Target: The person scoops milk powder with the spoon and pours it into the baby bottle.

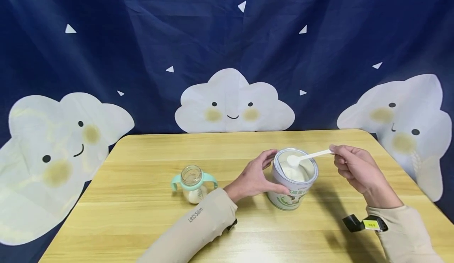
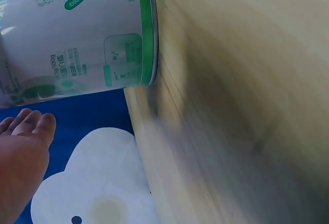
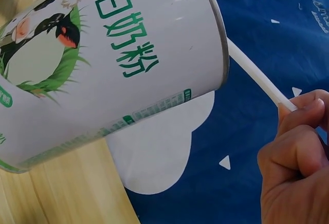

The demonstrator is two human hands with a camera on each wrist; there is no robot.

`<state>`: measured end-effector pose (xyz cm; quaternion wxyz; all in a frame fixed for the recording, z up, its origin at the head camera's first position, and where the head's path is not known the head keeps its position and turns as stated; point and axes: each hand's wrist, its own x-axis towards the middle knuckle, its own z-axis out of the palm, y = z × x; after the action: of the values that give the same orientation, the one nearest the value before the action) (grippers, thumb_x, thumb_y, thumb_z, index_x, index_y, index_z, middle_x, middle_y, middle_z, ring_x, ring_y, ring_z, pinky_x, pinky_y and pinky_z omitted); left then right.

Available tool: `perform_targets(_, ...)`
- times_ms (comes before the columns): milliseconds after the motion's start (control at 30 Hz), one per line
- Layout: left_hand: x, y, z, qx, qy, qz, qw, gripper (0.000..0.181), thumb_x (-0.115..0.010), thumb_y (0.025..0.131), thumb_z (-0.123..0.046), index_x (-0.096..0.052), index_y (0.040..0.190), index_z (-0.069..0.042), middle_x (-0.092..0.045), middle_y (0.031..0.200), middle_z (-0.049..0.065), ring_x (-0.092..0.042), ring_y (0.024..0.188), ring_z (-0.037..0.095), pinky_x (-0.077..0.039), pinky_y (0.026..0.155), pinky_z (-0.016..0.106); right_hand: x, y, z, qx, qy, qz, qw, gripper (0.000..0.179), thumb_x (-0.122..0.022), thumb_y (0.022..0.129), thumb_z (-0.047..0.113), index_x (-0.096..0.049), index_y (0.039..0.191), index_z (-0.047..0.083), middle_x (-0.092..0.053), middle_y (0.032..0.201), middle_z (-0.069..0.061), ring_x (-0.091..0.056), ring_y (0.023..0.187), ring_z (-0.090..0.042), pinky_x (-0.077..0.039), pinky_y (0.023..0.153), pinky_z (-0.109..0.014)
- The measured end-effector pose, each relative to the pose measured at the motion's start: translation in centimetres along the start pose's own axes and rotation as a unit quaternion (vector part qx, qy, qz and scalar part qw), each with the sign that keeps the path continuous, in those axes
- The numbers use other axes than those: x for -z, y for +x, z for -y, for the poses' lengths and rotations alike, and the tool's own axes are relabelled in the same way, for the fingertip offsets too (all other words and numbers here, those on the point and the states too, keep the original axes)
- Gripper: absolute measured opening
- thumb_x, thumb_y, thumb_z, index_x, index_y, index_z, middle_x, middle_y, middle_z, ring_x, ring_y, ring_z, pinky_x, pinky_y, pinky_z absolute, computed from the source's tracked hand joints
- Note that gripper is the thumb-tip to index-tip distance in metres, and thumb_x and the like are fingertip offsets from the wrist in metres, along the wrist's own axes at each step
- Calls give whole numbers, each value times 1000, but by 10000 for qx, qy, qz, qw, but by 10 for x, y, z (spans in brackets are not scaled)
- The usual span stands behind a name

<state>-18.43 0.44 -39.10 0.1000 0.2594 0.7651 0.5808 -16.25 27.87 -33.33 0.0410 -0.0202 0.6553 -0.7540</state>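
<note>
A white milk powder can [image 1: 289, 200] stands without its lid on the table, pale powder showing inside. My left hand [image 1: 253, 176] holds it from the left, thumb across the front and fingers along the far side. In the left wrist view, the can [image 2: 77, 44] shows its green bottom band beside the fingers. My right hand [image 1: 358, 170] pinches the handle end of a white scoop [image 1: 315, 154], whose bowl is over the can's mouth. From the right wrist, the scoop's handle [image 3: 259, 75] rises past the can's rim; its bowl is hidden there.
Left of the can stands a baby bottle [image 1: 194, 186] with mint-green handles, uncapped, with whitish contents low inside. The wooden table [image 1: 142, 168] reaches back to a dark blue curtain [image 1: 213, 30] printed with smiling clouds. My left forearm passes close by the bottle.
</note>
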Motion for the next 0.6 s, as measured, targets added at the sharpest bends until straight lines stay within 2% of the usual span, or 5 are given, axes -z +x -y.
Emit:
perform_targets(300, 12, -7, -4, 54, 25, -31, 10000, 109, -97, 64, -18, -34, 154, -11, -40, 155, -1, -39, 140, 13, -34, 112, 24, -4, 1, 6, 12, -188, -7, 9998, 44, -51, 105, 14, -47, 61, 16, -38, 55, 8, -12, 50, -14, -4, 46, -33)
perform_targets(600, 22, -16, -3, 62, -11, -19, 10000, 109, -96, 65, -17, -33, 154, -10, -39, 156, -1, -38, 141, 11, -33, 112, 26, -15, 3, 8, 198, 146, 141, 9996, 44, -50, 105, 10, -48, 61, 15, -35, 56, 7, -11, 50, -14, -1, 45, -31)
